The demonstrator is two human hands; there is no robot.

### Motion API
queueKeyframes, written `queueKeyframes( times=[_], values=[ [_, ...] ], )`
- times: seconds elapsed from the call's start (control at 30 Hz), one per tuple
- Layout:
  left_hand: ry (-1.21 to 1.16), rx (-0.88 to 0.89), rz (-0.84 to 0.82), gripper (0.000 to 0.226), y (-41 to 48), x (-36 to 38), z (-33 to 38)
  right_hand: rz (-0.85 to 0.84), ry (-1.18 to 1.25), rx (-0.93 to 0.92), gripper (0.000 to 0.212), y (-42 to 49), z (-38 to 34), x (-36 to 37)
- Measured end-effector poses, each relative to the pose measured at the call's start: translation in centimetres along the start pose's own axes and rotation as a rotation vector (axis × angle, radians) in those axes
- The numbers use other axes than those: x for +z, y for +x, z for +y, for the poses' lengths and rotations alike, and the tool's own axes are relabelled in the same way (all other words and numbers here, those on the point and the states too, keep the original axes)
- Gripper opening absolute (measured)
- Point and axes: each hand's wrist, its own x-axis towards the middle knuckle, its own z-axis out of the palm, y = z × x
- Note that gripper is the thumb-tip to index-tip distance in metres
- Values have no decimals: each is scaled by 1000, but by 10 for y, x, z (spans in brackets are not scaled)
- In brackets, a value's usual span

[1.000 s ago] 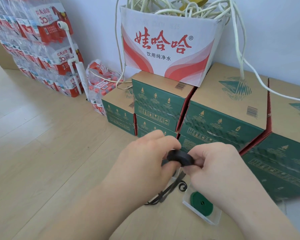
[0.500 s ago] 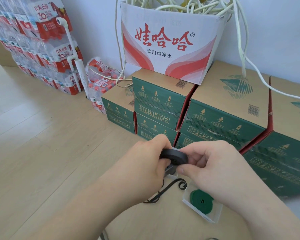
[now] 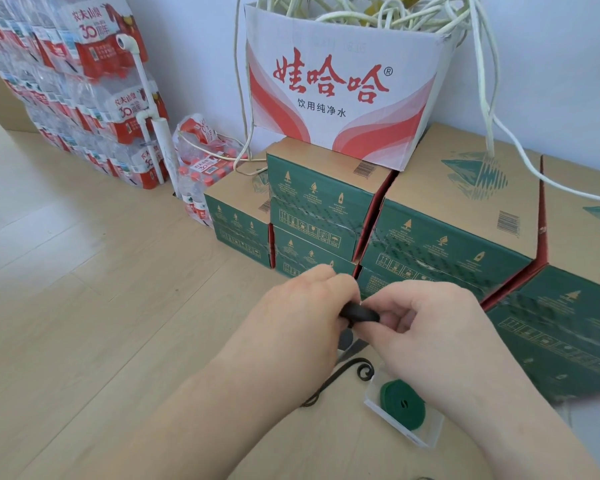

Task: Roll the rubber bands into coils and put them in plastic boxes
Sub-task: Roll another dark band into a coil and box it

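Both hands hold a black rubber band coil (image 3: 359, 313) above the wooden floor. My left hand (image 3: 298, 323) pinches its left side and my right hand (image 3: 426, 327) grips its right side. The band's loose tail (image 3: 343, 375) trails down to the floor and ends in a small curl. A clear plastic box (image 3: 426, 433) lies on the floor under my right wrist, with a green coiled band (image 3: 400, 403) inside it. My right forearm hides part of the box.
Green cardboard cartons (image 3: 440, 237) are stacked close behind my hands. A white and red carton (image 3: 340, 91) full of white cables sits on top of them. Shrink-wrapped packs of water bottles (image 3: 84, 91) stand at the far left. Wooden floor (image 3: 101, 306) lies to the left.
My hands have turned the black coil a little and my fingers have shifted around it. The loose tail on the floor looks slightly shorter. The view has dipped slightly.
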Motion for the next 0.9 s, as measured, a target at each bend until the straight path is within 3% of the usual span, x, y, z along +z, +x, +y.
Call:
queueKeyframes(
  times=[0.1, 0.33, 0.5, 0.63, 0.73, 0.9],
  values=[
    [-136, -105, 27, 20, 0, -5, -3, -52, 54, 53, 16, -1, 4, -3],
    [-561, -286, -22, 24, -2, -7, -1, -60, 115, -18, 10, 0, 4, -7],
    [-79, -25, 101, 30, -5, -1, -6, -22, -68, 1, 6, -1, 5, -3],
    [-38, 104, 61, 20, -2, -1, -1, -29, -89, -38, 8, -2, 3, 0],
    [-80, 52, 72, 14, -2, -2, -3, -33, 23, -11, 12, -2, 3, -4],
    [-457, -147, 24, 27, -3, -6, -3, -95, 69, -7, 10, -2, 6, -9]
  ],
)
